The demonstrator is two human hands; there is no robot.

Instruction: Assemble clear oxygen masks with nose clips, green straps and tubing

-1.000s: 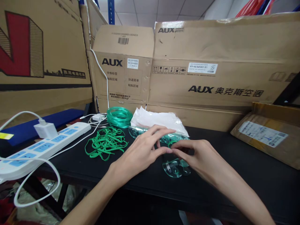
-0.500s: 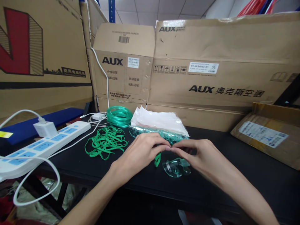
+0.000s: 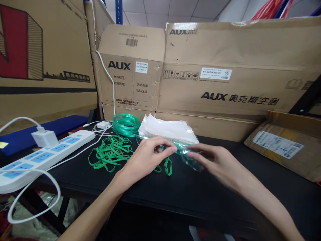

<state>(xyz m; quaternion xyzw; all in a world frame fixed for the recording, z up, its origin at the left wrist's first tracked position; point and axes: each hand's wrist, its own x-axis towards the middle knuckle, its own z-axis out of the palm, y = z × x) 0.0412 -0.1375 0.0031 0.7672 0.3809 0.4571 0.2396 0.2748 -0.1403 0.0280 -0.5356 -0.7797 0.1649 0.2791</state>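
My left hand (image 3: 150, 152) is closed, thumb against forefinger, with a green elastic strap (image 3: 168, 167) hanging in a loop below the fingertips. My right hand (image 3: 218, 160), a little blurred, grips a clear green plastic face mask (image 3: 192, 163) between thumb and fingers, just right of the left fingertips. Whether the strap is joined to the mask cannot be made out. A row of similar clear green masks (image 3: 179, 146) lies behind the hands, partly hidden by them. Left of my left hand is a tangled heap of green elastic straps (image 3: 110, 152).
Coiled green tubing (image 3: 126, 125) and white plastic bags (image 3: 167, 129) lie at the back of the black table (image 3: 160, 190). A white power strip (image 3: 47, 154) with cables runs along the left. Large cardboard boxes (image 3: 218, 73) wall the back; a taped carton (image 3: 283, 144) stands right.
My right hand has moved from the left fingertips and picked up the mask that lay on the table. The left hand keeps its pinch, with the strap hanging lower in a loop.
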